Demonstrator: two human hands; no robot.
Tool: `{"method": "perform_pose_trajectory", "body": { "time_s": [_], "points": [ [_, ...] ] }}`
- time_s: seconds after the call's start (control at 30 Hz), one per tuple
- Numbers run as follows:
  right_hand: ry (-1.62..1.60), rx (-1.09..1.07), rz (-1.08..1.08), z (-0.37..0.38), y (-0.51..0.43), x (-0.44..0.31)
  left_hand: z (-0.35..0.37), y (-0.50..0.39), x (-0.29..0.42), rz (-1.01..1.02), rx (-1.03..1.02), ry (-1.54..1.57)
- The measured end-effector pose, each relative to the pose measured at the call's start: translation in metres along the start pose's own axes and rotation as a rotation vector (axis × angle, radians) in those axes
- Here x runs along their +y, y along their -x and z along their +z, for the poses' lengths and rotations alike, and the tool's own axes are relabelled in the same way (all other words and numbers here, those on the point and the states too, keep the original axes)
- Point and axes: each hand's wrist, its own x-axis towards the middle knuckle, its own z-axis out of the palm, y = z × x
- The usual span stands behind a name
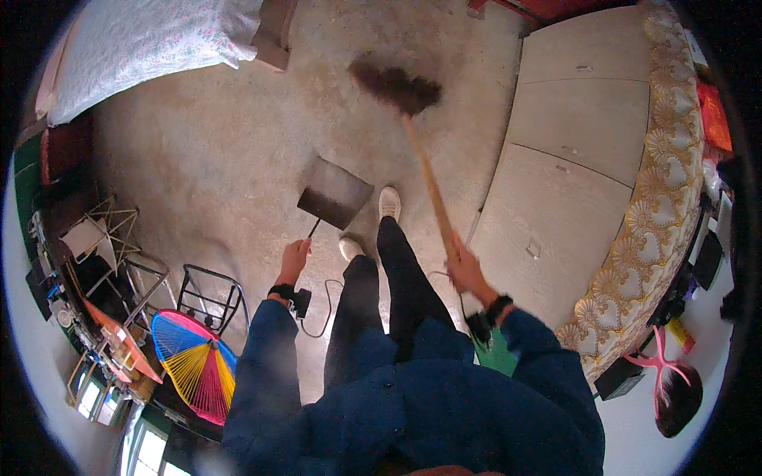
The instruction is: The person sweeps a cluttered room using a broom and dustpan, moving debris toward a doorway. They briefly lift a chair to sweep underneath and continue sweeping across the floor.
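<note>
My left hand (294, 260) grips the thin dark handle of a metal dustpan (337, 191). The pan rests on or just above the floor in front of my feet; I cannot tell which. In my right hand (467, 268) is the wooden handle of a broom (430, 172), which slants forward and away from me. Its dark, bushy head (397, 86) is blurred and lies beyond the pan, a little to the right.
A long cabinet (571, 190) with a gold-patterned cover (661, 196) runs along the right. At upper left stands a bed (155, 47) with floral bedding. A multicoloured woven chair (196, 363) and metal frames (214, 297) are at lower left. Bare concrete floor (226, 137) lies between.
</note>
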Motion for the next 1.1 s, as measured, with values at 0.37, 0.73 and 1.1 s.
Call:
{"method": "perform_pose_trajectory", "body": {
  "time_s": [0.37,0.73,1.1],
  "points": [
    [-0.087,-0.495,0.256,-0.042,0.150,0.020,-0.011,-0.004,-0.008,0.071,-0.076,0.029],
    [-0.376,-0.016,0.051,-0.088,0.048,-0.019,-0.012,0.006,-0.002,0.056,-0.128,-0.094],
    [-0.991,0.162,-0.049,-0.088,-0.134,0.019,-0.035,0.001,0.021,0.081,-0.184,-0.216]
  ]
}}
